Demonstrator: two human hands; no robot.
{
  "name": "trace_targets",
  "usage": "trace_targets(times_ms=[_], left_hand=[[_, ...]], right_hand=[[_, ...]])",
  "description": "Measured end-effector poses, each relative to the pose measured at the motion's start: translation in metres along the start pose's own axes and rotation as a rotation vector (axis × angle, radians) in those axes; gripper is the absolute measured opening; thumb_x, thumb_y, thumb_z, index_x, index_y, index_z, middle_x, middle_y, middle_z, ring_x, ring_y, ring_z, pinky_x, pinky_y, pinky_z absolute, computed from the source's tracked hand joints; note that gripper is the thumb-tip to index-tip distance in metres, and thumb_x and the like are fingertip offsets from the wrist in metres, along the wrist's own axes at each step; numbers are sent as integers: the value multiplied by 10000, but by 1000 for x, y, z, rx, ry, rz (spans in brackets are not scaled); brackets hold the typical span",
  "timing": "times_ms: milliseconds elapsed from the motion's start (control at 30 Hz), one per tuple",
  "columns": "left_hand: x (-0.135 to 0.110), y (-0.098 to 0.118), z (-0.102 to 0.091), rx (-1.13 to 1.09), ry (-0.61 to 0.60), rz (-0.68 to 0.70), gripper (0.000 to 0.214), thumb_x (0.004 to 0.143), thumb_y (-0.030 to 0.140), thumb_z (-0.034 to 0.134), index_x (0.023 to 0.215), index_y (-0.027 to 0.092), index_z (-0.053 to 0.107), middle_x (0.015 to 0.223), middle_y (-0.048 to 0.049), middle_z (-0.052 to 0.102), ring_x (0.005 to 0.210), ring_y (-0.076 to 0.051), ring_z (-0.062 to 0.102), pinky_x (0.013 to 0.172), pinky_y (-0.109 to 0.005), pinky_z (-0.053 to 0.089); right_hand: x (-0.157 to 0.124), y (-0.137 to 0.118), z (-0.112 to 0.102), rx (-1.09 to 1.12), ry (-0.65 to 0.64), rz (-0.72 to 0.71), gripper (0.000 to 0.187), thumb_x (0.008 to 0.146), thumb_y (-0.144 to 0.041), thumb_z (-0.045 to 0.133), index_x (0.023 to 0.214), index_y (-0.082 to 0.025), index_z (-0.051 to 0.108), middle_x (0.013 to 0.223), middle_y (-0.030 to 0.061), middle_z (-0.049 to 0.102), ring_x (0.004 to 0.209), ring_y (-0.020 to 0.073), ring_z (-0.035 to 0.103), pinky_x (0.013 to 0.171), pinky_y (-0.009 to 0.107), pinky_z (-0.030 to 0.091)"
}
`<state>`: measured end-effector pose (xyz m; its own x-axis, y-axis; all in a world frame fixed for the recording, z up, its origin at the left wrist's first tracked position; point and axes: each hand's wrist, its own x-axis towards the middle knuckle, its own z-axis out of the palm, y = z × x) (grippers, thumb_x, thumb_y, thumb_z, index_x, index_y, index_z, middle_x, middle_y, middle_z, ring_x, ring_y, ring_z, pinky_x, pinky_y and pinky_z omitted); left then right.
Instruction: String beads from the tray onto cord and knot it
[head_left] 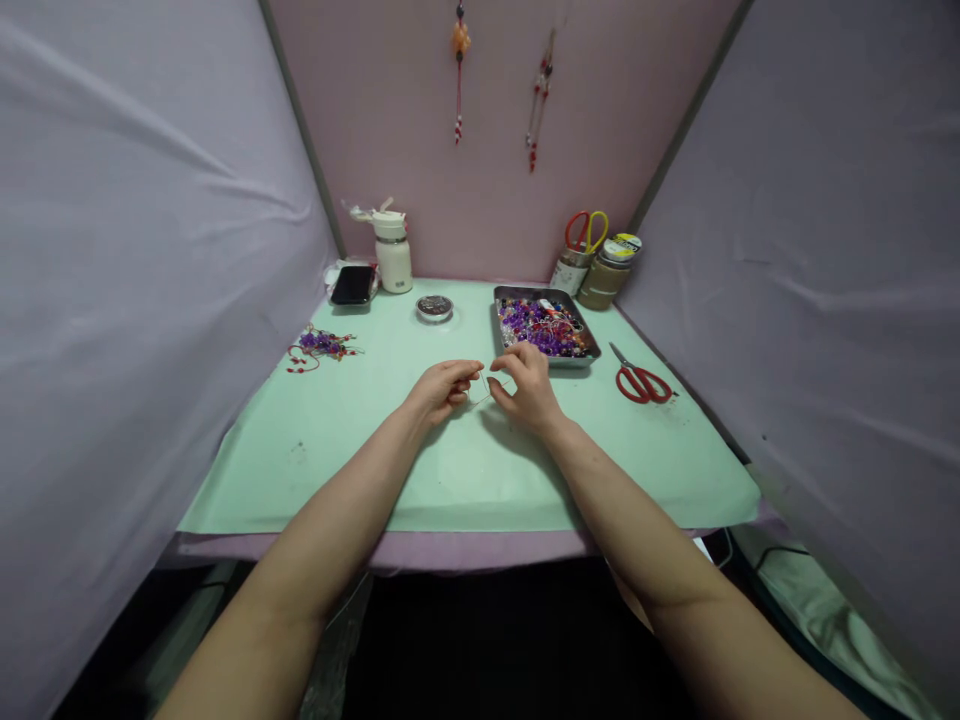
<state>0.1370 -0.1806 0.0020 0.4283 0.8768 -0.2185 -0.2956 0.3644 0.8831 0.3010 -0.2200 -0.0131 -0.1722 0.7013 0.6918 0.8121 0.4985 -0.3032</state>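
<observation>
Hands met mid-table — left hand [444,387] and right hand [527,385] both pinched on a thin thread [484,392], bead tray [592,345] just beside.

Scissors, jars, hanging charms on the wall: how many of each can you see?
Scissors: 2, the red scissors and the red-and-yellow scissors
Jars: 2, the left jar and the right jar
Hanging charms: 2, the orange charm and the red charm
Total: 6

We see a mint-green mat [465,470] before a pink wall [420,120] and pale lilac curtains [112,300]. The thread [484,393] looks pale. The beads [541,328] in the grey tray [592,352] are purple, red and white. The scissors [641,384] are red-handled, the phone [352,285] black, the bottle [393,255] white.
</observation>
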Motion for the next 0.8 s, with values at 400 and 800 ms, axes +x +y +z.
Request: trace_targets(times_ms=[400, 800], left_hand=[[3, -7, -3, 62, -41, -48, 214, 573, 244, 755, 626, 120, 589, 517, 74, 303, 439, -13, 228, 385, -181, 112], [5, -10, -5, 103, 13, 1, 211, 588, 263, 751, 611, 143, 579, 489, 49, 394, 416, -30, 313, 376, -177, 181]], right_hand=[[-4, -13, 17, -55, -105, -174, 224, 859, -118, 495, 872, -250, 676, 967, 71, 526, 884, 214, 419, 761, 338, 374], [-4, -25, 14, 229, -115, -243, 148, 901, -243, 503, 859, -229, 645, 902, 61, 590, 847, 192, 502, 772, 353, 442]])
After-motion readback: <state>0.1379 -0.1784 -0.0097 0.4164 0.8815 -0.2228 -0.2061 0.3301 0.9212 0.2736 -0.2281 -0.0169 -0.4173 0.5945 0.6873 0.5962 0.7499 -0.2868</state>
